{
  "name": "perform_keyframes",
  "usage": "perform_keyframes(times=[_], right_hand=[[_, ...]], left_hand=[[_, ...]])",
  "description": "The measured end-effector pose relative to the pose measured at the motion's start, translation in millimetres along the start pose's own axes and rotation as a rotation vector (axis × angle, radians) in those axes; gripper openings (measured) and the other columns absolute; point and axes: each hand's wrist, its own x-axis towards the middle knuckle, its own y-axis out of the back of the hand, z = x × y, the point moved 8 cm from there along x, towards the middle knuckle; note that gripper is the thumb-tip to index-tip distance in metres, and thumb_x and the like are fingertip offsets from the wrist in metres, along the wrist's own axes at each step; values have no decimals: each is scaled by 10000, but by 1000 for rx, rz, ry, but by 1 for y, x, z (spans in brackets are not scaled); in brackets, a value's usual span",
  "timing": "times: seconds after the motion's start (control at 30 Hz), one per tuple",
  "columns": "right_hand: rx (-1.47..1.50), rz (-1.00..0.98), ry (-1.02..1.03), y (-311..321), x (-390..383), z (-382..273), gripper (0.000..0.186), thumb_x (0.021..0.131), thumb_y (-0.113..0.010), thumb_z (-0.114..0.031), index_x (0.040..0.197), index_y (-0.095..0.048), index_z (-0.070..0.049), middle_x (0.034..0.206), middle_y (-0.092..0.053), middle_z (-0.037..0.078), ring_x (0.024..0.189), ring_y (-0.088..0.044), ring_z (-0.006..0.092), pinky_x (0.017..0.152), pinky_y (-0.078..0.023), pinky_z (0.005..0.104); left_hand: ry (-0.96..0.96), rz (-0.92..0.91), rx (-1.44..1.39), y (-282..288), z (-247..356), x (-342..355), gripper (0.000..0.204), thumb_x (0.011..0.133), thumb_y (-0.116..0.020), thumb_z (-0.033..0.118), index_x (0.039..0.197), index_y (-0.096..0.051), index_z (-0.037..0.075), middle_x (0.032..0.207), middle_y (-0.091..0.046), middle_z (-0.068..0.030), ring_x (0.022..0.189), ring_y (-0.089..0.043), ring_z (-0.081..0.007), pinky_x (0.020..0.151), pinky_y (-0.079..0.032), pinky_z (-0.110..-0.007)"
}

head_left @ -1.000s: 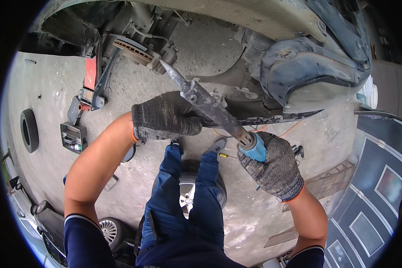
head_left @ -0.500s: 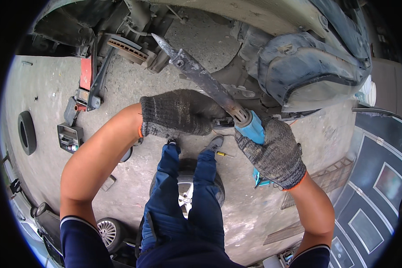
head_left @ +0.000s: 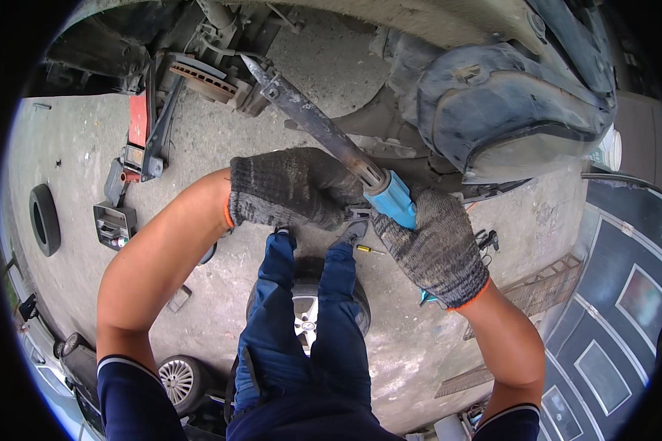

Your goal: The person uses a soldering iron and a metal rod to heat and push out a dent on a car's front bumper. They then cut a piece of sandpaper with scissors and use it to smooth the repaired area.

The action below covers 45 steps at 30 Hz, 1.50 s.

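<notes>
My right hand (head_left: 438, 242), in a dark knitted glove with an orange cuff, is closed round the blue handle of an electric soldering iron (head_left: 316, 128). Its long, scorched metal barrel slants up and left to a pointed pale tip, with a screw near the end. Just left of the handle, my left hand (head_left: 294, 187), gloved alike, is closed with its fingertips turned toward the right hand. A small grey and dark piece (head_left: 357, 213) shows at those fingertips, between the two hands; I cannot make out its kind.
Ahead are a car's wheel arch with a brake disc (head_left: 204, 81) and a scuffed dark plastic liner (head_left: 518, 110). A red jack (head_left: 139, 120) stands left, with a tyre (head_left: 44, 220) further out. A wheel (head_left: 307, 323) lies between my legs; a yellow screwdriver (head_left: 365, 249) lies by my foot.
My right hand and the soldering iron have shifted a little left, with the barrel dipping slightly in the picture. The left hand has hardly moved.
</notes>
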Motion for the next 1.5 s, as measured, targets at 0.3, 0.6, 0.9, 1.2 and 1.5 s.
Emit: perform_keyframes(times=[0.3,0.6,0.9,1.2,1.5], right_hand=[[-108,30,-29,-7,-4,8,300,747,-712,-285,920,-621,-57,775,-606,143,710,-618,324,649,-501,432],[-137,67,-1,-4,-2,1,357,773,-747,-307,943,-613,-23,769,-630,177,712,-632,336,644,-503,419],[180,-125,-253,25,-69,31,383,785,-731,-240,1075,-587,-34,865,-638,142,720,-637,297,669,-519,385],[378,-163,-429,22,-144,64,431,818,-708,-216,1184,-582,-26,892,-636,137,700,-611,251,664,-498,344],[1077,-390,-711,-4,-164,62,468,949,-585,-339,1214,-527,43,658,-539,32,525,-504,107,519,-426,251]], left_hand=[[-40,85,-132,4,-15,5,317,840,-685,56,1150,-641,8,1011,-686,-92,895,-625,-134,829,-514,-274],[-20,213,97,6,-10,3,297,845,-680,113,1127,-655,23,933,-695,-100,819,-633,-144,767,-518,-285],[20,180,102,4,-13,10,203,848,-662,168,985,-705,24,886,-703,-126,797,-648,-197,757,-514,-317],[92,121,143,3,-2,10,208,868,-685,110,1045,-680,0,878,-688,-56,821,-600,-86,759,-495,-247],[124,96,58,1,-3,9,233,897,-636,187,1058,-683,25,924,-700,-93,850,-636,-157,787,-514,-294]])
